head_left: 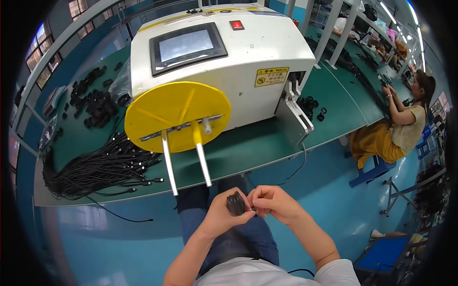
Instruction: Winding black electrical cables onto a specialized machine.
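My left hand (pixel 223 213) is closed around a coiled black cable (pixel 235 204), its loops bunched tightly together above my lap. Close against its right side, my right hand (pixel 273 202) has its thumb and fingers pinched together. A small dark bit shows between the two hands, but what the right fingers hold is hidden. In front of me on the bench stands a white winding machine (pixel 248 52) with a yellow disc (pixel 176 109). Two metal prongs (pixel 171 164) stick out from the disc toward me, a little beyond my hands, with no cable around them.
Many loose black cables (pixel 95 171) lie on the green bench (pixel 229 155) at left, one hanging over its edge. Behind them are piled coiled cables (pixel 98 102). A metal bracket (pixel 294 117) juts from the machine's right side. A co-worker (pixel 398 117) sits farther right on a blue stool (pixel 372 172).
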Demonstrator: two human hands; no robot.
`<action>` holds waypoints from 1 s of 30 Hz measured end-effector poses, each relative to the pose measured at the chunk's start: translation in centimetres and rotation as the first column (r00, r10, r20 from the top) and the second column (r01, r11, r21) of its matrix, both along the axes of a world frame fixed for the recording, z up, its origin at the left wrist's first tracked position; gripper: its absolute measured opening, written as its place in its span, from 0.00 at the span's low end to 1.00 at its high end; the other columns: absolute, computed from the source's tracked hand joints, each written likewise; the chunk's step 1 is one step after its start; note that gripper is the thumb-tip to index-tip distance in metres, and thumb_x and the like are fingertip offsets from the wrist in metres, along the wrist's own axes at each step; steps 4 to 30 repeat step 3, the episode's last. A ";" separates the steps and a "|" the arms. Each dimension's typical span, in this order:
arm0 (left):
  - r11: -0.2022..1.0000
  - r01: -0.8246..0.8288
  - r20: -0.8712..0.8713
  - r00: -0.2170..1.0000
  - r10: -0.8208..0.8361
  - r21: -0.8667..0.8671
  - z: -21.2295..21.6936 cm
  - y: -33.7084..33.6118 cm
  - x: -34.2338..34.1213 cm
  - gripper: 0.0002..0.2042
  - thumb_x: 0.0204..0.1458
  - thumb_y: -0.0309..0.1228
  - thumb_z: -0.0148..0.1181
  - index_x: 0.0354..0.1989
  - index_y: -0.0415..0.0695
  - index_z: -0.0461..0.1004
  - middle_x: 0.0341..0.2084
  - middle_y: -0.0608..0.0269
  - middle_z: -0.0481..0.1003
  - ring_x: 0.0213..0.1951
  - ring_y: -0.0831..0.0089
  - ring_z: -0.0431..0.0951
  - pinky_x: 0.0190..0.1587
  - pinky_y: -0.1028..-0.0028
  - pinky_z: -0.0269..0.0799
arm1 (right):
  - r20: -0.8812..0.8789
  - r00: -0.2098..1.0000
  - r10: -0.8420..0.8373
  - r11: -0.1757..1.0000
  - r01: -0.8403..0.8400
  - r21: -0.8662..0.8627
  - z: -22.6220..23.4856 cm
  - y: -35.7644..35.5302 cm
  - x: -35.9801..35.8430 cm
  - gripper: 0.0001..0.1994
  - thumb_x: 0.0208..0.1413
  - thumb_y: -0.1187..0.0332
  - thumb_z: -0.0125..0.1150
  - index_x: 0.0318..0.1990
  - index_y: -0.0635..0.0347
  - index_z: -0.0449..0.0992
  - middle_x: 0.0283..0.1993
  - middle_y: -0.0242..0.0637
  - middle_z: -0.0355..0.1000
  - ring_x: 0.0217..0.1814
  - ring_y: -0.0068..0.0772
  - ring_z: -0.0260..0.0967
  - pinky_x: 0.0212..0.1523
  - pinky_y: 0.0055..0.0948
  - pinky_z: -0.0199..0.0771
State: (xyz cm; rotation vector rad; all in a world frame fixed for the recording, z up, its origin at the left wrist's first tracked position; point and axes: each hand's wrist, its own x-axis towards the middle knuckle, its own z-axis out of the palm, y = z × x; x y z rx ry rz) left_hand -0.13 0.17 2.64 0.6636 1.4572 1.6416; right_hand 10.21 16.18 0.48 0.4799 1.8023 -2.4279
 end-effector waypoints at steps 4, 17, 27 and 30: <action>0.997 -0.062 0.032 0.998 0.063 -0.036 0.5 -1.5 0.3 0.12 0.35 0.19 0.67 0.27 0.42 0.70 0.22 0.67 0.71 0.28 0.80 0.71 0.34 0.80 0.67 | -0.030 0.981 0.189 0.907 -0.186 -0.379 -0.4 -0.2 0.1 0.14 0.55 0.64 0.57 0.46 0.62 0.73 0.42 0.40 0.71 0.34 0.24 0.70 0.29 0.20 0.69; 0.997 -0.062 0.032 0.998 0.063 -0.036 0.5 -1.5 0.3 0.12 0.35 0.19 0.67 0.27 0.42 0.70 0.22 0.67 0.71 0.28 0.80 0.71 0.34 0.80 0.67 | -0.030 0.981 0.189 0.907 -0.186 -0.379 -0.4 -0.2 0.1 0.14 0.55 0.64 0.57 0.46 0.62 0.73 0.42 0.40 0.71 0.34 0.24 0.70 0.29 0.20 0.69; 0.997 -0.062 0.032 0.998 0.063 -0.036 0.5 -1.5 0.3 0.12 0.35 0.19 0.67 0.27 0.42 0.70 0.22 0.67 0.71 0.28 0.80 0.71 0.34 0.80 0.67 | -0.030 0.981 0.189 0.907 -0.186 -0.379 -0.4 -0.2 0.1 0.14 0.55 0.64 0.57 0.46 0.62 0.73 0.42 0.40 0.71 0.34 0.24 0.70 0.29 0.20 0.69; 0.997 -0.062 0.032 0.998 0.063 -0.036 0.5 -1.5 0.3 0.12 0.35 0.19 0.67 0.27 0.42 0.70 0.22 0.67 0.71 0.28 0.80 0.71 0.34 0.80 0.67 | -0.030 0.981 0.189 0.907 -0.186 -0.379 -0.4 -0.2 0.1 0.14 0.55 0.64 0.57 0.46 0.62 0.73 0.42 0.40 0.71 0.34 0.24 0.70 0.29 0.20 0.69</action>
